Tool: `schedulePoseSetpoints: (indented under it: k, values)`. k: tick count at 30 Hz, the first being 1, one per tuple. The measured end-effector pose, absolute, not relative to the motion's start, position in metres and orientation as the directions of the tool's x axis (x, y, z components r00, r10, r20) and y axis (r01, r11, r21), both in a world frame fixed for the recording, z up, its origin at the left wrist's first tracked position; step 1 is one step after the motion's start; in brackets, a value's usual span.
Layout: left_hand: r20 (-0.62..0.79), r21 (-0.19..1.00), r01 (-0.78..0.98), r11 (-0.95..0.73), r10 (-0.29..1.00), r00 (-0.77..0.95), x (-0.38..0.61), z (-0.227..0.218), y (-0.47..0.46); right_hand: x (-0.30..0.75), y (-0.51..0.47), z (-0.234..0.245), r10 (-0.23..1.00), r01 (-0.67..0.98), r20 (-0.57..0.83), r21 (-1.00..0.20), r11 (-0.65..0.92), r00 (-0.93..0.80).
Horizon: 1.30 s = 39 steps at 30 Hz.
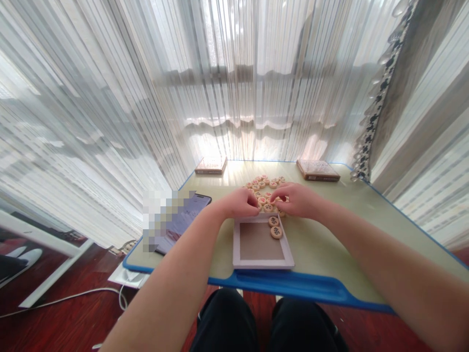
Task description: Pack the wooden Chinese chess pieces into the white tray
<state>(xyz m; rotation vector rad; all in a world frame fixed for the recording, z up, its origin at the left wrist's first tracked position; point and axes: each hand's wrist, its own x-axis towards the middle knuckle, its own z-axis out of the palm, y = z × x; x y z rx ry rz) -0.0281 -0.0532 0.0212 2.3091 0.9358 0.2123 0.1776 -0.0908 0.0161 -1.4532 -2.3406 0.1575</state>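
Left grip [240, 204], right grip [297, 200]: I see both curled over xiangqi discs [264, 188], clamp unclear | pile at 12 o'clock of tray [256, 263] | two discs [275, 227] at tray's 1 o'clock corner

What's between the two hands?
In the head view, a cluster of round wooden chess pieces lies between the left hand and the right hand.

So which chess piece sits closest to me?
The lower dark-marked xiangqi piece at the tray's right rim; the one just above it and all the rest lie farther away.
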Motion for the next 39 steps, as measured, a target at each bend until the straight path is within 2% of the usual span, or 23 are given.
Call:
schedulePoseSetpoints:
  k: [9, 18, 32, 39]
  values:
    - [-0.176, 0.638, 0.606, -0.475, 0.676, 0.715, -0.03, 0.026, -0.053, 0.172, -0.093, 0.019, 0.893, 0.84, 0.167, -0.302, 0.45, -0.418]
    - [-0.238, 0.681, 0.625, -0.382, 0.692, 0.682, -0.033, 0.03, -0.051, 0.175, -0.094, 0.019, 0.922, 0.866, 0.125, -0.316, 0.387, -0.366]
    - [-0.275, 0.718, 0.606, -0.342, 0.66, 0.699, -0.035, 0.031, -0.05, 0.175, -0.096, 0.018, 0.923, 0.864, 0.075, -0.332, 0.38, -0.377]
    - [-0.265, 0.705, 0.607, -0.367, 0.658, 0.705, -0.035, 0.031, -0.05, 0.173, -0.097, 0.021, 0.921, 0.876, 0.065, -0.287, 0.387, -0.385]
